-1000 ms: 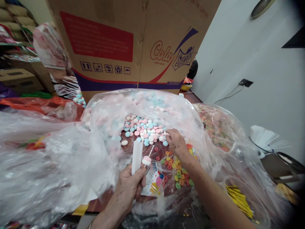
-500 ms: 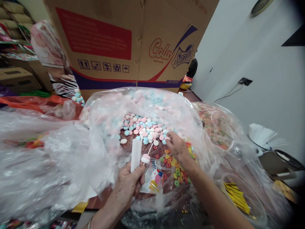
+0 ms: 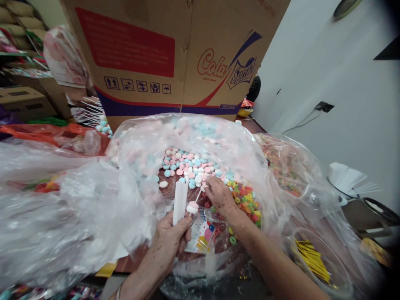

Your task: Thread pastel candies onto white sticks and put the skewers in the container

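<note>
My left hand (image 3: 173, 233) is closed around a bundle of white sticks (image 3: 180, 202) held upright. Between its thumb and fingers it also grips a thin stick threaded with pink and white candies (image 3: 192, 207). My right hand (image 3: 218, 195) is at the upper tip of that thin stick, fingers pinched on what looks like a small pale candy, mostly hidden by the fingertips. Pink, blue and white round candies (image 3: 196, 168) lie loose just beyond both hands. Colourful ring candies (image 3: 245, 198) are heaped beside my right wrist.
A large cardboard box (image 3: 181, 54) stands behind the clear plastic bag (image 3: 137, 137) of candies. Crumpled plastic (image 3: 71, 216) covers the left side. At right sit a tub with yellow ties (image 3: 312, 256) and a holder of white strips (image 3: 343, 179). Another person (image 3: 64, 58) stands at back left.
My right hand has moved left from the candy pile to the tip of the thin stick, uncovering more ring candies. My left hand keeps its hold almost unmoved.
</note>
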Motion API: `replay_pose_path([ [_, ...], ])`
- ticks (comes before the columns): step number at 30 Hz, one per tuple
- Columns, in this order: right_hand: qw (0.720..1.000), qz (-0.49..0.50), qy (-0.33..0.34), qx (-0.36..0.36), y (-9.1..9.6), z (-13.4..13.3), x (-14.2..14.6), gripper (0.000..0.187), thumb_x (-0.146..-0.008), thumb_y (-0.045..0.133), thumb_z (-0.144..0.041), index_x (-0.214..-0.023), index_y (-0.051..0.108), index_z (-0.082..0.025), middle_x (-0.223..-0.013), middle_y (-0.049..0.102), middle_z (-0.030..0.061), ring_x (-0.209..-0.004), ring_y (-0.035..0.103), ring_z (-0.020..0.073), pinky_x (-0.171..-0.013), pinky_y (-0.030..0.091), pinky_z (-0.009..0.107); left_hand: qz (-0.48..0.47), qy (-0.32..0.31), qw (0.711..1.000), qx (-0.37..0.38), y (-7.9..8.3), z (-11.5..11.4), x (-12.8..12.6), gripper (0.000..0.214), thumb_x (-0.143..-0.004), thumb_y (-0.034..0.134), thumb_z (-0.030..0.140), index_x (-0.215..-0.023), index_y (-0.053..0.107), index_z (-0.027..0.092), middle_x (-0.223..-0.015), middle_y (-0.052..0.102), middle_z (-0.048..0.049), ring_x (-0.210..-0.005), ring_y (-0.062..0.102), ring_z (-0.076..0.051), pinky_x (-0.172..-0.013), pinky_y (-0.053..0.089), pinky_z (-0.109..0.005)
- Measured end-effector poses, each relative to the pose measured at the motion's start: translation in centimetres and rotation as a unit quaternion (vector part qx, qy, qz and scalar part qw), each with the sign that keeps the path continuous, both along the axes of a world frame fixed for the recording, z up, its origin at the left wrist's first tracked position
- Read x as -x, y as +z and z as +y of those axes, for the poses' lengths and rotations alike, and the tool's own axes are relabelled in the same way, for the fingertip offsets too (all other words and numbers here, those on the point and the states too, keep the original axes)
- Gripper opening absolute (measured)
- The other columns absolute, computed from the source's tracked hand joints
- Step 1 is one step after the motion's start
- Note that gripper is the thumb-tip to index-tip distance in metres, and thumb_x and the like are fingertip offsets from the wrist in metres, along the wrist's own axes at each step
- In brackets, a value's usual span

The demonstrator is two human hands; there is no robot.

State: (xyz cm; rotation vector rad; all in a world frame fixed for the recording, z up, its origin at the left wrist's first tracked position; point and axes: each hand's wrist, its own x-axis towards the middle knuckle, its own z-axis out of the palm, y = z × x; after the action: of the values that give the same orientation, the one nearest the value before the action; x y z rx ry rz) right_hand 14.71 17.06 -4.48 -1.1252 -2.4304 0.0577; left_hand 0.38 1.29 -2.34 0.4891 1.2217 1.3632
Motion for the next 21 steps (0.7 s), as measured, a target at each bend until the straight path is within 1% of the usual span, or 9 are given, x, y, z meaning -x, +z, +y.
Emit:
replay_pose_path([
  [3,1.000,0.011,0.013,-0.011,0.0,-0.1,0.1,0.013,-0.087,0.048,-0.012,-0.085,0.058,-0.020,-0.088,0.063,0.0083,-0.087,0.057,0.0231,-0.078,0.044,0.031,-0.002,0.000,1.000,0.001,-0.1,0.1,0.0,0.040,-0.063,0.078,0.051,-0.069,0.057,0.018,-0.042,0.056,0.0064,-0.024,0.028,-0.002,-0.027,0.019,-0.013],
  [7,0.999,-0.020,-0.001,0.034,0.4,-0.7,0.5,0.013,-0.088,0.050,-0.011,-0.089,0.059,-0.020,-0.091,0.065,0.0072,-0.087,0.057,0.0222,-0.076,0.042,0.030,0.005,0.001,1.000,-0.004,-0.4,0.1,0.0,0.038,-0.065,0.077,0.049,-0.067,0.056,0.018,-0.042,0.056,0.0058,-0.025,0.029,-0.001,-0.028,0.018,-0.013],
  [12,0.992,-0.064,-0.051,0.096,1.6,-1.1,0.9,0.013,-0.089,0.052,-0.013,-0.096,0.062,-0.018,-0.095,0.068,0.0090,-0.090,0.058,0.0225,-0.076,0.039,0.029,0.010,-0.005,1.000,-0.008,-0.5,0.0,0.0,0.038,-0.067,0.075,0.049,-0.064,0.053,0.018,-0.043,0.056,0.0055,-0.025,0.030,-0.001,-0.028,0.019,-0.013],
  [14,0.989,-0.077,-0.062,0.108,1.9,-1.1,1.1,0.015,-0.088,0.053,-0.012,-0.098,0.062,-0.018,-0.097,0.068,0.0099,-0.092,0.058,0.0227,-0.076,0.038,0.029,0.013,-0.005,1.000,-0.007,-0.3,0.0,-0.1,0.038,-0.066,0.075,0.050,-0.065,0.054,0.018,-0.043,0.055,0.0058,-0.025,0.030,-0.001,-0.027,0.019,-0.013],
  [17,0.989,-0.084,-0.049,0.110,2.3,-1.1,1.4,0.019,-0.086,0.050,-0.009,-0.098,0.062,-0.018,-0.098,0.068,0.0103,-0.093,0.058,0.0222,-0.075,0.037,0.028,0.016,-0.005,1.000,-0.003,-0.2,0.0,0.0,0.038,-0.066,0.075,0.049,-0.067,0.055,0.018,-0.043,0.055,0.0062,-0.025,0.030,-0.001,-0.027,0.020,-0.013],
  [19,0.989,-0.072,-0.049,0.122,2.6,-1.1,1.4,0.020,-0.084,0.050,-0.009,-0.097,0.062,-0.018,-0.094,0.068,0.0085,-0.087,0.058,0.0211,-0.072,0.037,0.028,0.015,-0.005,1.000,-0.003,-0.2,0.0,0.0,0.037,-0.067,0.075,0.050,-0.068,0.056,0.017,-0.043,0.055,0.0061,-0.025,0.031,-0.001,-0.027,0.020,-0.012],
  [21,0.983,-0.041,-0.072,0.167,2.9,-1.0,1.1,0.015,-0.081,0.053,-0.013,-0.093,0.060,-0.020,-0.082,0.065,0.0040,-0.076,0.056,0.0192,-0.067,0.036,0.027,0.011,-0.005,1.000,-0.006,-0.4,0.0,0.0,0.038,-0.067,0.075,0.050,-0.068,0.055,0.018,-0.043,0.056,0.0060,-0.025,0.030,-0.001,-0.027,0.019,-0.013],
])
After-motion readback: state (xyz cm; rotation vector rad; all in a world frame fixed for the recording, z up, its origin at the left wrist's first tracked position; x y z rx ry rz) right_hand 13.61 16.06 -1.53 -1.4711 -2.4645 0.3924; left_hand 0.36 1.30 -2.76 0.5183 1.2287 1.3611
